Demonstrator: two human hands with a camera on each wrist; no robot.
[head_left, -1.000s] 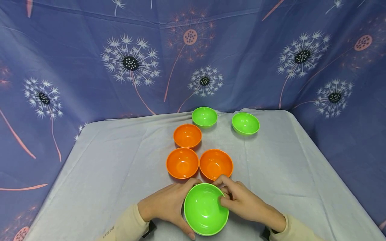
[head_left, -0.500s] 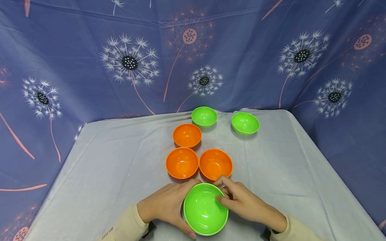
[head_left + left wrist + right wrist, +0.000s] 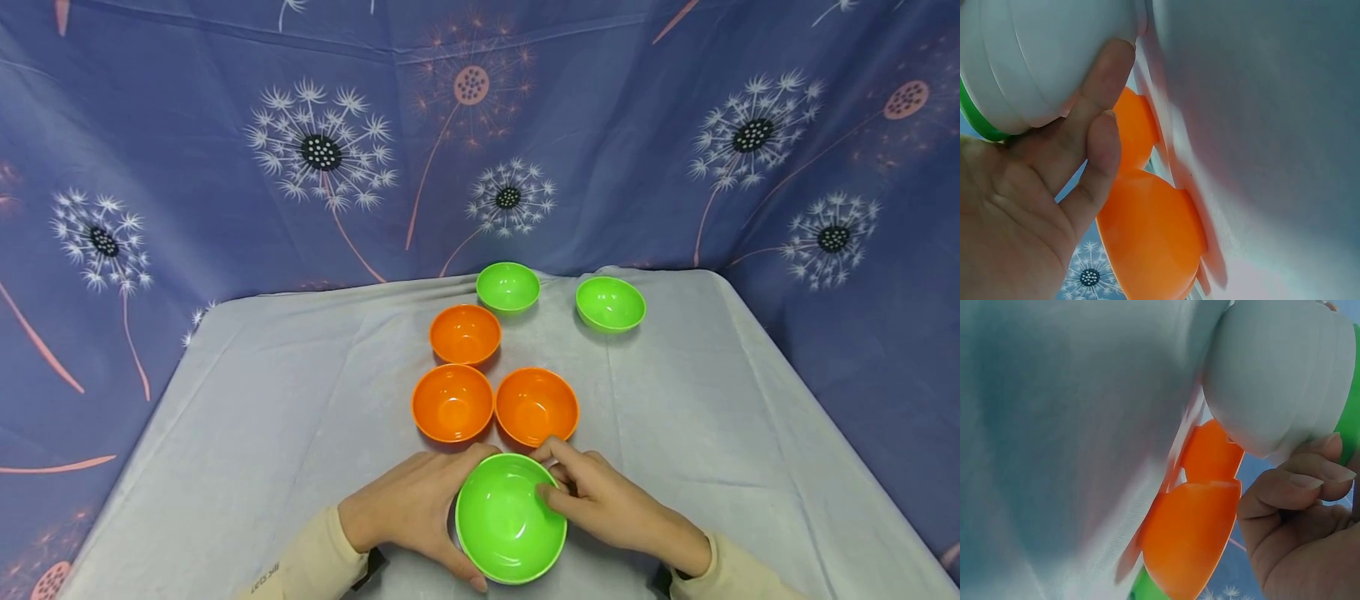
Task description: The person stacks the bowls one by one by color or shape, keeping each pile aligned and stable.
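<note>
A green bowl (image 3: 504, 525) sits at the near middle of the table, between both hands. From the side, in the left wrist view, it shows as a green rim on top of white bowls (image 3: 1041, 56) stacked one in another. My left hand (image 3: 416, 508) wraps round the stack's left side, thumb at the near side and fingers at the far side, against the white wall. With the thumb inside the green bowl and curled fingers outside, my right hand (image 3: 600, 500) pinches its right rim. The lower fingers (image 3: 1313, 481) lie by the white bowl's upper edge.
Just beyond the stack stand two orange bowls side by side, a left one (image 3: 453, 406) and a right one (image 3: 537, 408). A third orange bowl (image 3: 465, 335) is behind the left one. Two green bowls (image 3: 508, 288) (image 3: 611, 305) stand near the table's back edge, before a blue dandelion-print cloth (image 3: 600, 167).
The tip of my right thumb has slid slightly farther into the green bowl. The stack, my left hand and the other bowls keep their places.
</note>
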